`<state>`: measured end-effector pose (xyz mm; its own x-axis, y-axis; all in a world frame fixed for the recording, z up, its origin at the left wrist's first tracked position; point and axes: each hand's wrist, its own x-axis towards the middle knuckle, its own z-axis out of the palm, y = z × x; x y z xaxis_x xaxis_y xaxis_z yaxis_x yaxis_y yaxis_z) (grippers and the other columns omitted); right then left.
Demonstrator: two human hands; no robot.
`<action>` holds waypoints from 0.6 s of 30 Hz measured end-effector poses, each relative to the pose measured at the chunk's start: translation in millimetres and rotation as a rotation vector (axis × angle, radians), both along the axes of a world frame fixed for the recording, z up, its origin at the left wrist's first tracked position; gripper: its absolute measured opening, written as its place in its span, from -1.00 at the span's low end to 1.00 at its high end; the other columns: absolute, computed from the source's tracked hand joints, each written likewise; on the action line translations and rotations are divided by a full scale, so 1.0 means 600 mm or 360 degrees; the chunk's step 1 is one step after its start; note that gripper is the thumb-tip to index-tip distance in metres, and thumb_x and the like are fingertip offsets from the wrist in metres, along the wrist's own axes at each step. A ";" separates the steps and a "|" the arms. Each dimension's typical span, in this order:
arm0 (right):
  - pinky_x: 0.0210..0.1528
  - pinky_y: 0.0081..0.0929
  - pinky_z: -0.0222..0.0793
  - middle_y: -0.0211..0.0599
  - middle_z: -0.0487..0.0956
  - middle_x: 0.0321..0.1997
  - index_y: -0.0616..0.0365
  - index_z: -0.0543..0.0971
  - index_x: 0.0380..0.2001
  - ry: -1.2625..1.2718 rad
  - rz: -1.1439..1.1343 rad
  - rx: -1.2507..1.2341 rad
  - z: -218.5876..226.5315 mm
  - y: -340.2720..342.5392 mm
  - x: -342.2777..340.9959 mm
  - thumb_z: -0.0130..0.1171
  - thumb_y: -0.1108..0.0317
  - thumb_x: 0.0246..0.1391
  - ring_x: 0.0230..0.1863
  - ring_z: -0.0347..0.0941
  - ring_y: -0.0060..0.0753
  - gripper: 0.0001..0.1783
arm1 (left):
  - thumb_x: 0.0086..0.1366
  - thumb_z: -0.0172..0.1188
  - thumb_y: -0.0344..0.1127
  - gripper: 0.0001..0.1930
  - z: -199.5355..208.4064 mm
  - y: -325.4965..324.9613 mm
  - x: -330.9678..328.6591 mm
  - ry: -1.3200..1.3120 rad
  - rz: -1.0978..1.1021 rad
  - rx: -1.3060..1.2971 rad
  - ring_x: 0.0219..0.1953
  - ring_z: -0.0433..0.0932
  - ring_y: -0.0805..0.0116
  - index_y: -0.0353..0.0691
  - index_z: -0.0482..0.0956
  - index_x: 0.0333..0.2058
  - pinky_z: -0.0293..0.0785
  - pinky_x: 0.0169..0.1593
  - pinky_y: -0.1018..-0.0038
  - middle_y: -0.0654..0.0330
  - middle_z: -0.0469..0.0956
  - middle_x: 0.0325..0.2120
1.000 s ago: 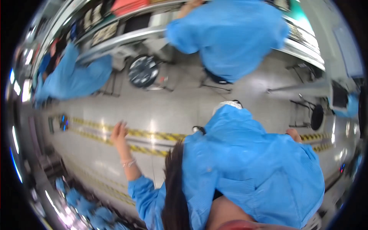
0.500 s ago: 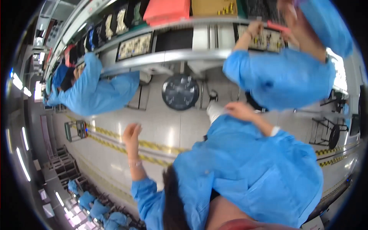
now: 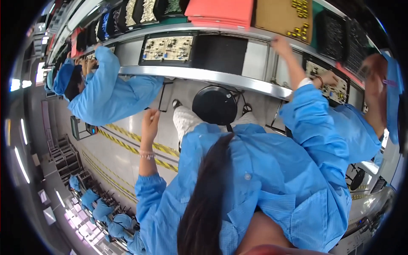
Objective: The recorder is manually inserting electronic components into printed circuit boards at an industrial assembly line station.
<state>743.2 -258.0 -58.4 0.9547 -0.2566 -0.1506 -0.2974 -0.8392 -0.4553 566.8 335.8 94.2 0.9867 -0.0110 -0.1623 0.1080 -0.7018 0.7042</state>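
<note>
My left hand point(image 3: 149, 125) is raised over the floor on the left, fingers curled together, with nothing visible in them. My right hand point(image 3: 281, 46) reaches forward over the line's near rail, close to the brown board point(image 3: 276, 19) bearing small yellow-and-black parts. Its fingers are bent and blurred, so their grip is unclear. A round black stool point(image 3: 214, 106) stands in front of my body, with my feet on either side of it. Beyond it, a circuit board point(image 3: 167, 48) in a black tray lies on the line beside a black flat panel point(image 3: 219, 52).
Pink foam sheets point(image 3: 219, 12) are stacked on the shelf behind the line, near black bins of parts point(image 3: 148, 10). One co-worker point(image 3: 95, 91) sits at left. Another, at right, has a hand point(image 3: 327, 79) over a second circuit board point(image 3: 316, 70). A metal rail point(image 3: 204, 77) edges the line.
I have moved closer to the line and the stool. My right hand has gone from near my waist out over the line's edge. My left hand has risen slightly in view.
</note>
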 end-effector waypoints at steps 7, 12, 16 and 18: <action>0.11 -0.04 0.36 0.07 0.48 0.12 -0.06 0.45 0.12 -0.0358 -0.0518 -0.0882 -0.030 -0.164 0.051 0.07 0.00 0.10 0.08 0.44 0.16 -0.47 | 0.11 0.31 -0.43 -0.91 -0.097 0.006 0.350 -0.0528 -0.0679 0.0141 -0.13 0.53 0.18 -0.26 0.63 -0.38 0.42 -0.05 0.36 0.10 0.56 -0.24; 0.10 -0.04 0.36 0.05 0.43 0.17 -0.12 0.45 0.13 -0.0330 -0.0695 -0.1044 -0.060 -0.173 0.052 0.00 -0.09 0.17 0.09 0.41 0.18 -0.47 | 0.08 0.31 -0.45 -0.89 -0.164 0.004 0.503 -0.0841 -0.0888 0.0281 -0.05 0.47 0.10 -0.22 0.65 -0.36 0.37 0.04 0.28 0.10 0.55 -0.17; 0.06 -0.05 0.40 -0.18 0.53 0.08 -0.23 0.57 0.00 -0.0083 -0.0674 -0.1282 -0.049 -0.206 0.061 0.04 -0.11 0.11 0.07 0.44 0.13 -0.55 | 0.08 0.30 -0.45 -0.91 -0.191 -0.006 0.550 -0.0953 -0.1015 0.0294 -0.03 0.43 0.10 -0.22 0.65 -0.38 0.35 0.04 0.28 0.12 0.53 -0.16; -0.03 -0.12 0.44 -0.06 0.59 -0.09 -0.04 0.65 -0.15 -0.0209 -0.0616 -0.1378 -0.043 -0.193 0.085 0.11 -0.04 0.10 -0.05 0.52 0.06 -0.59 | 0.08 0.29 -0.46 -0.92 -0.202 -0.012 0.552 -0.1024 -0.1050 0.0316 -0.04 0.42 0.07 -0.24 0.64 -0.40 0.35 0.03 0.28 0.11 0.52 -0.17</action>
<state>794.0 -373.8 -84.2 0.7761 -0.5300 0.3417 -0.6155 -0.7546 0.2275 897.9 328.8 -26.8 0.6918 -0.6301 0.3527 -0.7220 -0.5960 0.3514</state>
